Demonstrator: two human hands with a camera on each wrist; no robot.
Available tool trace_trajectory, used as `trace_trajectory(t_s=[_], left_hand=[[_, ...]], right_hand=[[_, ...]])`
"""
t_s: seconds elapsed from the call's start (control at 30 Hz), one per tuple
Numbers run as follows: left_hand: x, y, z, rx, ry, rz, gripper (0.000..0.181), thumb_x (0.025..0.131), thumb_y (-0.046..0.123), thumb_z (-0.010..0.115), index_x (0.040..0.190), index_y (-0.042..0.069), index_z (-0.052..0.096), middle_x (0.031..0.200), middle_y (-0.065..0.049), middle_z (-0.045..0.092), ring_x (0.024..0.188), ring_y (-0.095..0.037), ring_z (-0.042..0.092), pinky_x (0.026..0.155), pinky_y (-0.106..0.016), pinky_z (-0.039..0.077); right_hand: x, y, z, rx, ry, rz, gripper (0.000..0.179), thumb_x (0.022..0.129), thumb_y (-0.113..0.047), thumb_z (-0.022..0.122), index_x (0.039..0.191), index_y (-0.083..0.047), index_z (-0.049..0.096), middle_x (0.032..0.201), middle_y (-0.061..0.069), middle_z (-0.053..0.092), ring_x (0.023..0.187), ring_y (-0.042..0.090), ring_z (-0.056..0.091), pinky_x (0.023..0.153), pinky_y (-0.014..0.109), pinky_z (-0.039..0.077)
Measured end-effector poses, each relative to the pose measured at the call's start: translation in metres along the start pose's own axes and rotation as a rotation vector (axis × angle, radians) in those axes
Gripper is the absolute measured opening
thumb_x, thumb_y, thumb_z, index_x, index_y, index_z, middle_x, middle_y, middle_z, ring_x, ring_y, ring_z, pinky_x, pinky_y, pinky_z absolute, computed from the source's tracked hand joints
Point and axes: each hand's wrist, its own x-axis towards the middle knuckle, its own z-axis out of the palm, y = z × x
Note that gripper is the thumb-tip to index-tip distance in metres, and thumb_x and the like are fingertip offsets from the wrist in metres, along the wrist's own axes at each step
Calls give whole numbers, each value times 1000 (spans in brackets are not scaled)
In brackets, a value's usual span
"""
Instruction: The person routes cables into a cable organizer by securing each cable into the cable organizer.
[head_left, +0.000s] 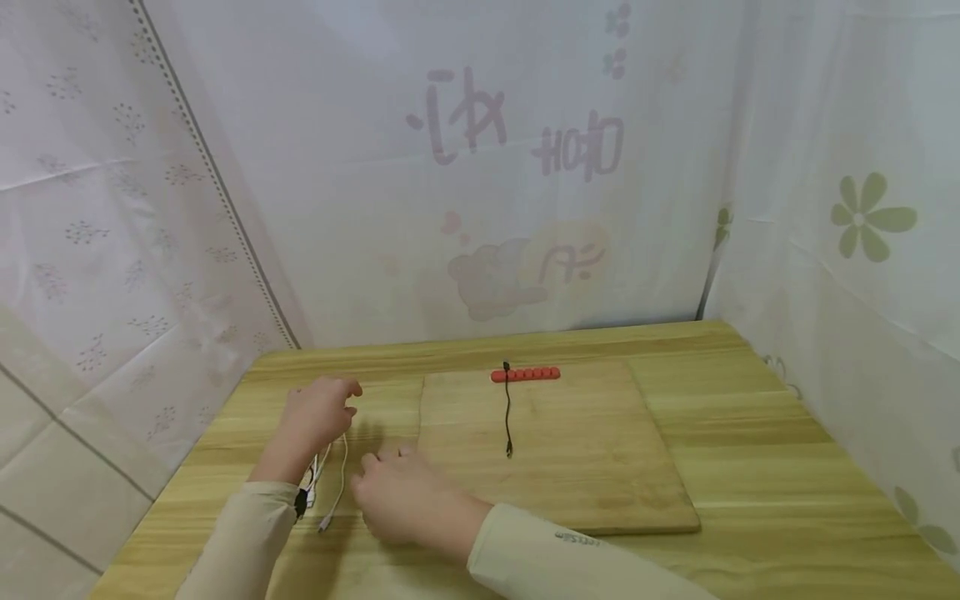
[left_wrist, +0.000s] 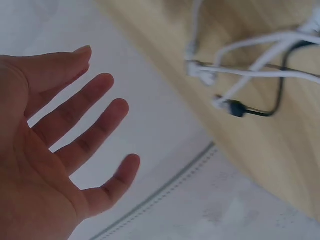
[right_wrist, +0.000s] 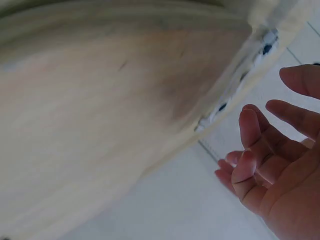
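"Head view?"
"White cables (head_left: 342, 487) lay on the table (head_left: 757, 467), partly behind the left forearm (head_left: 281, 457). Rightward, a black cable (head_left: 508, 417) crossed a red strip (head_left: 534, 374) on a wooden board (head_left: 592, 458)."
"Left wrist?"
"Left hand (left_wrist: 55, 150): empty, fingers apart."
"Right?"
"Right hand (right_wrist: 280, 160) was empty, fingers loosely bent."

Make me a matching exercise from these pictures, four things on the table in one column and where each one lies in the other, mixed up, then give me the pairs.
Things
1. red strip
2. lone black cable
3. white cables
4. wooden board

Places
A. on the table, left of the board
B. flat on the table, beneath the strip
C. near the board's far edge
D. across the strip's left end and down the board

Pairs: 1-C, 2-D, 3-A, 4-B
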Motion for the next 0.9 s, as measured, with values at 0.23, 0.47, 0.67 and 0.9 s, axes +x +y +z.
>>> trace_trajectory(t_s=[0.23,0.47,0.67,0.9], left_hand=[[8,-22,16,34,-79,11,30,94,13,74,124,9,75,128,-17,75,108,-37,72,88,-69,54],[12,-32,29,49,-145,5,31,100,14,67,130,7,72,134,-19,70,120,-42,69,92,-67,55],[12,-33,32,42,-159,-11,33,103,13,64,135,5,69,132,-21,69,122,-45,68,92,-70,54],[14,-35,35,63,-163,-14,22,102,10,64,121,5,75,120,-15,71,112,-40,71,87,-66,57]], right_hand=[[19,-27,13,-49,-45,-37,28,105,-43,58,131,-37,65,125,-10,66,109,9,65,89,33,52],[26,-47,21,-56,-91,-18,33,104,-49,58,136,-38,60,127,-12,61,115,10,61,100,38,49],[26,-53,24,-85,-152,-3,49,106,-55,53,153,-42,49,142,-14,56,124,9,58,105,38,47],[25,-56,24,-108,-163,-20,44,105,-56,54,148,-45,54,137,-17,55,121,8,55,102,37,46]])
